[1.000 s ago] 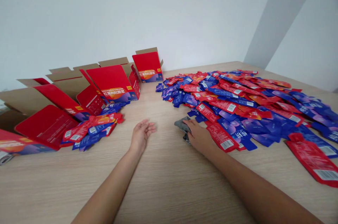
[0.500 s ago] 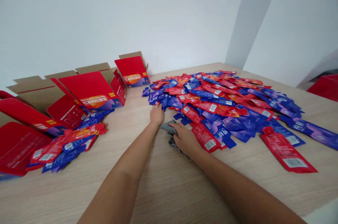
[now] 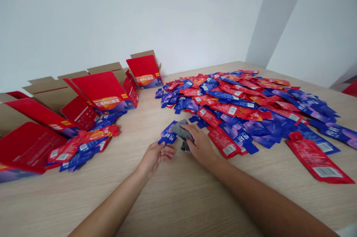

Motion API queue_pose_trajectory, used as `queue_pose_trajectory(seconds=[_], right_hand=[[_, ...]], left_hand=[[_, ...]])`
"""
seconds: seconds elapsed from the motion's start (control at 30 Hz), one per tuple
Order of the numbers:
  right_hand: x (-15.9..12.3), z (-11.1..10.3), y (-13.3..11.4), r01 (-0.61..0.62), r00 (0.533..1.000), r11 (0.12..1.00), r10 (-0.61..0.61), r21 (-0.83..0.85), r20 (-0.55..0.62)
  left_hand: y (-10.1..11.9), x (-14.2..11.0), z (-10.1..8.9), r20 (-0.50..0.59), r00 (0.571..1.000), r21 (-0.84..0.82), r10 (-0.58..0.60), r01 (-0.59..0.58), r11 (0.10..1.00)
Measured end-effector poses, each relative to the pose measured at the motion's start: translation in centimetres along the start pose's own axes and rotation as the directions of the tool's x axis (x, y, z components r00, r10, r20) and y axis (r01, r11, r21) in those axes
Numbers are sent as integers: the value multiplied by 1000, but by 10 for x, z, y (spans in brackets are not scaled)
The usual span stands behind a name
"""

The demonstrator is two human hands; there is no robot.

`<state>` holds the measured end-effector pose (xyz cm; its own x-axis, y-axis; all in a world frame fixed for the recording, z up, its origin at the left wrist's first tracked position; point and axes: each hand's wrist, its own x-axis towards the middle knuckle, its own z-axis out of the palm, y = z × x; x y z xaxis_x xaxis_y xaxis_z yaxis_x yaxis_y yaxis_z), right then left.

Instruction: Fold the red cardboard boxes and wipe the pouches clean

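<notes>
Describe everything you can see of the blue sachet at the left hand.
The blue sachet looks like thin, flexible film, printed with white characters and paler purple shapes. It appears fairly flat, its near end pinched by the left hand, its far end pointing away over the wood-grain table. The grey cloth in the right hand meets its right side in view; actual contact is unclear.

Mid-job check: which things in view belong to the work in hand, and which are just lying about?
Likely part of the work:
- blue pouch, held by the left hand
- grey cloth, in the right hand
- large pouch pile
- smaller pouch pile
- open boxes

Perhaps just lying about:
- red object at the right edge, too cut off to identify
</notes>
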<state>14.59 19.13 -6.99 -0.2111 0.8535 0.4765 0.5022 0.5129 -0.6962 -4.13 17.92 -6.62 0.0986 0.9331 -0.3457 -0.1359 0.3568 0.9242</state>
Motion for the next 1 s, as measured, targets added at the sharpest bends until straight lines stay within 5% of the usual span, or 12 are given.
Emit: queue_pose_trajectory(seconds=[0.1, 0.23, 0.5, 0.63, 0.77, 1.0], right_hand=[[-13, 11, -27, 128, 962, 989, -105, -76, 252], [-17, 20, -42, 128, 877, 955, 17, -268, 479], [13, -6, 0, -88, 917, 828, 284, -553, 280], [-3, 0, -20, 23, 942, 911, 118, -411, 314], [-13, 14, -40, 176, 859, 922, 27, -345, 511], [11, -10, 7, -121, 916, 832, 303, -541, 262]], left_hand=[[-10, -27, -3, 50, 998, 11, -38, 37, 999], [-12, -30, -4, 95, 991, 70, -90, 84, 994], [-4, -30, -8, 114, 982, 43, -151, 147, 988], [-3, -31, -8, 129, 975, 79, -183, 174, 982], [-4, -29, -8, 117, 974, 105, -194, 182, 978], [-8, -29, -18, 116, 988, 85, -102, 93, 992]])
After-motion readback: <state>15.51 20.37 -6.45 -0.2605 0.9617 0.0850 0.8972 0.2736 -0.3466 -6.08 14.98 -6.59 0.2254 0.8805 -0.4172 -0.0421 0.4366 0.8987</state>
